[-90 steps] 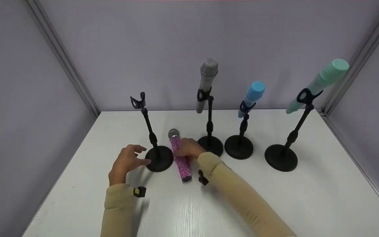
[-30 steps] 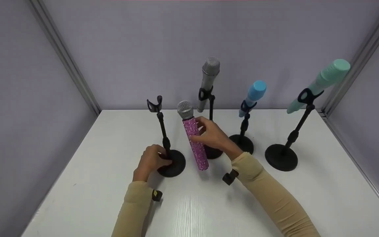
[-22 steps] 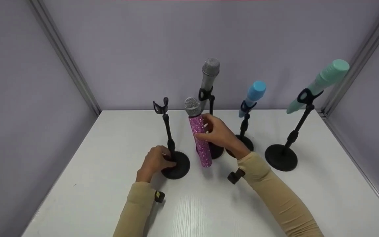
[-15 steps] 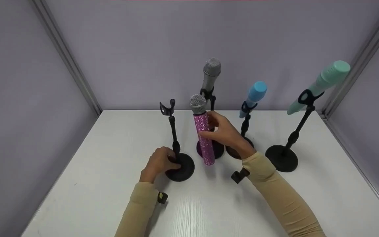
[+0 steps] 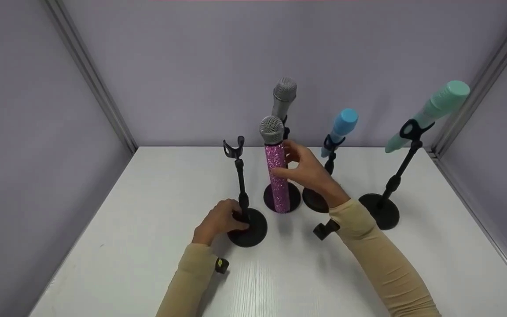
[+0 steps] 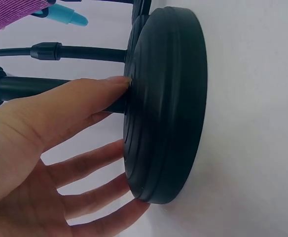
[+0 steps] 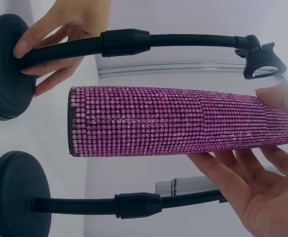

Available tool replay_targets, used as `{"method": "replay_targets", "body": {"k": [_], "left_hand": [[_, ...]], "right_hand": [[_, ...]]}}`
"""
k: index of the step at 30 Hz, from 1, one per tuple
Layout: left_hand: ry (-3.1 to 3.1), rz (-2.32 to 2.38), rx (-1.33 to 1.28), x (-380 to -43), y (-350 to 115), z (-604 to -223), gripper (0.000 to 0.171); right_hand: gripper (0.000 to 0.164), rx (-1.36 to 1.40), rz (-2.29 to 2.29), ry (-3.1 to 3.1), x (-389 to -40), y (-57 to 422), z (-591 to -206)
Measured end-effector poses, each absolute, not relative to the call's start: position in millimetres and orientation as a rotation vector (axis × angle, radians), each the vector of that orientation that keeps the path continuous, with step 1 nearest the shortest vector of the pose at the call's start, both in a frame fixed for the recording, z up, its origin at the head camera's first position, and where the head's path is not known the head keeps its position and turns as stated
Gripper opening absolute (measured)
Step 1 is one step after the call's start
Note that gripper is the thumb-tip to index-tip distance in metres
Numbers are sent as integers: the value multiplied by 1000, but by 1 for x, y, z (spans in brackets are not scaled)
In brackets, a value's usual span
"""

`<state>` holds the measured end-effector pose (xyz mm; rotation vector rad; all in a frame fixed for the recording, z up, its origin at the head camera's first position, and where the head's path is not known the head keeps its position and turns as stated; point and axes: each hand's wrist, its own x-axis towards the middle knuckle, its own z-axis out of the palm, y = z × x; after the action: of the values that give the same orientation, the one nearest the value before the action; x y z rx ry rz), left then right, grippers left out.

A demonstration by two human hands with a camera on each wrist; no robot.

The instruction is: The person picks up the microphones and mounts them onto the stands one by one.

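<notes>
My left hand grips a black microphone stand low down, where the pole meets the round base. The left wrist view has my thumb on top of that base and the fingers spread along its edge. The stand's clip has nothing in it. Just right of it, my right hand holds a pink rhinestone-covered microphone raised above the table, silver mesh head up. In the right wrist view the thumb and fingers wrap the microphone near its head end.
Behind the pink microphone, a silver microphone sits in its own stand. Farther right stand a blue microphone and a mint-green one, each clipped in a black stand. Grey panels enclose the white table.
Three seconds ago the pink microphone lay on the table; my right hand has lifted it upright and rightward. My left hand has taken hold of the stand and shifted it right, toward me.
</notes>
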<state>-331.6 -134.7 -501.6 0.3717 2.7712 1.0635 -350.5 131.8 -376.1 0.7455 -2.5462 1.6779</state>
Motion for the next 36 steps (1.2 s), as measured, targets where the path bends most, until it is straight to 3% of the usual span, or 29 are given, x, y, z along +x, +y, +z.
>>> {"method": "replay_targets", "body": {"k": [22, 36], "left_hand": [[2778, 1077, 353, -333, -136, -503, 28], [2790, 1066, 339, -334, -134, -504, 30]], "right_hand": [[68, 910, 1737, -2348, -371, 114, -333], [81, 969, 1893, -2415, -401, 93, -309]]}}
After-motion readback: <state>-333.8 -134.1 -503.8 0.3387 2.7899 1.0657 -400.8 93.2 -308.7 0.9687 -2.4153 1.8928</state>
